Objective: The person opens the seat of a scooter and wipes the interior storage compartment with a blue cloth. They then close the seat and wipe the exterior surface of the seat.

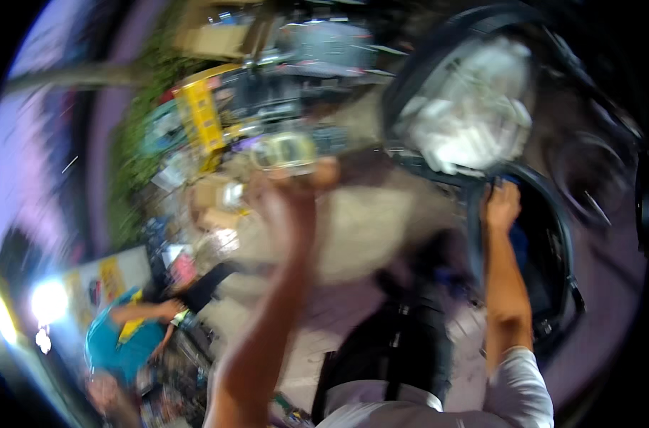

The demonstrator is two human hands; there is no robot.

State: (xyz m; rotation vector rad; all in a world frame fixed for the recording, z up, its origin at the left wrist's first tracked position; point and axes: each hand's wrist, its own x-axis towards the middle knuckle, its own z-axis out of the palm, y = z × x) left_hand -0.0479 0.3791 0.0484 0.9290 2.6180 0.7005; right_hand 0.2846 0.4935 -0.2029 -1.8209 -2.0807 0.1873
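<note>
The picture is heavily motion-blurred. My left hand [292, 187] is raised at centre and closed around a clear, rounded plastic item [284, 151], perhaps a bottle or cup. My right hand [501, 205] reaches forward on the right and grips the dark rim of a black round bin [563, 235], with something blue right at the fingers. Just above it a larger dark-rimmed container [410, 78] holds a heap of white crumpled material [474, 107].
A black bag or strap [410, 335] hangs in front of my chest. A yellow crate-like object [201, 114] and cluttered goods lie at upper left. Another person in a teal shirt [121, 342] bends over at lower left beside a bright light [47, 299].
</note>
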